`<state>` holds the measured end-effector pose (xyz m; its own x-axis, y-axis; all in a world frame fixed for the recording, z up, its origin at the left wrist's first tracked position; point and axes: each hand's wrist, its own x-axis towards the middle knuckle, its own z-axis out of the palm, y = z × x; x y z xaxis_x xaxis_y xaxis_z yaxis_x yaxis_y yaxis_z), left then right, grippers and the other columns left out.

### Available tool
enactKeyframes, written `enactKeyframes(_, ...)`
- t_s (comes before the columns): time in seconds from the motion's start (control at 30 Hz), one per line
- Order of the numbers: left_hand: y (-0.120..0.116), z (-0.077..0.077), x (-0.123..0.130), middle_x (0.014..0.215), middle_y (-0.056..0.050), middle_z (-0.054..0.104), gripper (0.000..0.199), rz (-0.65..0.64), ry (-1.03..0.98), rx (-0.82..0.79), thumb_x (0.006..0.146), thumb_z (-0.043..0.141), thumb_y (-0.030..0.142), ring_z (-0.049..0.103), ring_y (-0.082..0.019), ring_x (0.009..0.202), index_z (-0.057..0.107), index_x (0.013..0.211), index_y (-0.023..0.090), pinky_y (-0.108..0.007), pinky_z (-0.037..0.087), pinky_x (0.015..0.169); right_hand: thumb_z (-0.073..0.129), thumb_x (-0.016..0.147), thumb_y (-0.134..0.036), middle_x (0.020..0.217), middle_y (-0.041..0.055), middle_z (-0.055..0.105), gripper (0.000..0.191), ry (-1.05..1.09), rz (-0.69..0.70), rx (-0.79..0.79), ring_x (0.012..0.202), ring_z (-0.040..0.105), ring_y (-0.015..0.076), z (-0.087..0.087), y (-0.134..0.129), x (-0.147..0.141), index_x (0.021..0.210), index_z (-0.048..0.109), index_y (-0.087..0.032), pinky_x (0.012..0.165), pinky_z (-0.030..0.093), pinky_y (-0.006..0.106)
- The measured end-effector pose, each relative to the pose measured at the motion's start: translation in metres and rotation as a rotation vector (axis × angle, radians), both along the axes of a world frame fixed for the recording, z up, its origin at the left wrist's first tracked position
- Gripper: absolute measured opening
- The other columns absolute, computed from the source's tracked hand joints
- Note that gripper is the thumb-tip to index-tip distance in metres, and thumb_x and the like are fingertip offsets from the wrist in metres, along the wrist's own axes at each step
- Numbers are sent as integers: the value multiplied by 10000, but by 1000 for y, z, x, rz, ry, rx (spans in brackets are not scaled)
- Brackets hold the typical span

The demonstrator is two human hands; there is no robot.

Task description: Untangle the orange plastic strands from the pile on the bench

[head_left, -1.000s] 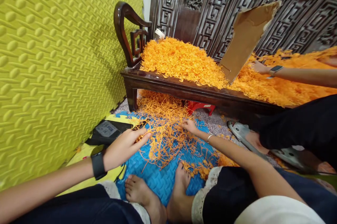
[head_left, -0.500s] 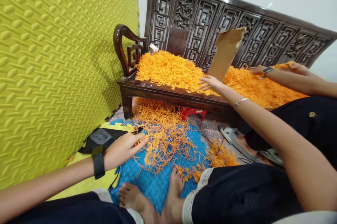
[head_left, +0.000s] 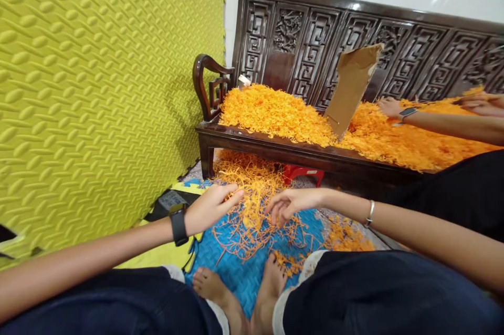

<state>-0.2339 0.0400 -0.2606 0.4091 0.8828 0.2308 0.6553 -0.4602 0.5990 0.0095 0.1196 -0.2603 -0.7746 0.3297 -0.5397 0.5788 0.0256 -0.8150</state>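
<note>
My left hand (head_left: pixel 216 205), with a dark watch on its wrist, is closed by thumb and fingers on a bunch of orange strands (head_left: pixel 252 203) that hangs over the floor. My right hand (head_left: pixel 294 205), a bracelet at its wrist, is just right of this bunch. Its fingers are loosely bent and apart, with nothing visible in them. Below both hands, a tangle of thin orange stems (head_left: pixel 240 240) spreads over the blue foam mat (head_left: pixel 244 285). A heap of small frilly orange pieces (head_left: pixel 275 114) lies on the dark wooden bench (head_left: pixel 268 142) ahead.
An upright cardboard sheet (head_left: pixel 350 91) divides the heap on the bench. At the right, a co-worker's hand (head_left: pixel 389 107) touches the orange pieces. Under the bench is a red stool (head_left: pixel 303 173). A yellow foam wall (head_left: pixel 98 88) is on the left. More orange pieces (head_left: pixel 348 235) lie on the floor.
My right hand has come down from the heap on the bench, back toward my left hand. The view has shifted slightly; the left hand still holds the orange bunch.
</note>
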Motion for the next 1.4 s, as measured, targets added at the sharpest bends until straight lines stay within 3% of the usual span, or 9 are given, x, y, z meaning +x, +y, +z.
enactKeyframes(0.07,-1,3,2,563,45,359,334,12,7,2,881,305,371,369,-100,528,392,629,171,-232,252,532,569,633,-142,863,47,646,383,46,5,-69,695,608,94,-2,-13,-9,1015,570,-115,659,456,223)
enactKeyframes(0.23,-1,2,4,551,51,350,337,-55,11,-11,882,318,365,361,-97,530,389,616,170,-230,255,537,546,703,-179,672,13,609,143,90,22,27,624,586,86,1,-36,-18,806,605,-99,650,440,230)
enactKeyframes(0.43,3,1,8,568,48,394,347,-25,-105,-22,881,323,366,382,-98,552,430,622,161,-223,285,545,714,622,-234,991,76,591,570,152,-244,-166,718,606,124,0,-56,-27,1118,443,-162,633,451,252)
enactKeyframes(0.6,4,2,6,580,38,425,346,68,-154,6,874,313,368,390,-106,564,453,634,160,-225,304,554,679,696,-316,1029,86,585,360,443,-333,-347,835,588,141,0,-57,-33,964,502,-153,697,446,278)
enactKeyframes(0.8,5,0,3,585,37,419,354,82,-147,-9,874,316,382,405,-112,581,454,635,159,-231,312,575,708,652,-335,690,-6,559,258,466,-600,-179,612,490,58,-6,-42,-23,730,599,-115,623,394,216)
enactKeyframes(0.97,10,-6,-6,601,29,450,375,104,-148,-33,874,310,403,441,-123,612,476,645,155,-239,333,608,711,633,-333,679,-11,545,249,384,-609,-13,627,494,63,3,-30,-5,735,615,-128,644,403,213)
enactKeyframes(1.07,12,-10,-15,585,35,434,371,119,-127,-29,868,316,407,432,-118,592,469,639,159,-235,330,597,688,644,-341,683,9,573,248,331,-615,202,639,517,85,15,-21,10,750,618,-128,650,406,226)
enactKeyframes(1.27,8,-9,-11,599,34,424,354,9,-32,-62,886,300,409,433,-117,577,457,679,168,-229,305,568,674,618,-323,560,-12,480,216,426,-987,465,510,412,67,39,-3,41,654,589,-128,512,321,221)
enactKeyframes(1.4,1,-4,2,576,42,373,337,-47,51,-45,905,266,407,433,-119,555,432,711,188,-236,282,566,676,559,-279,552,1,482,181,409,-1107,569,500,371,72,42,1,52,618,592,-130,490,282,236)
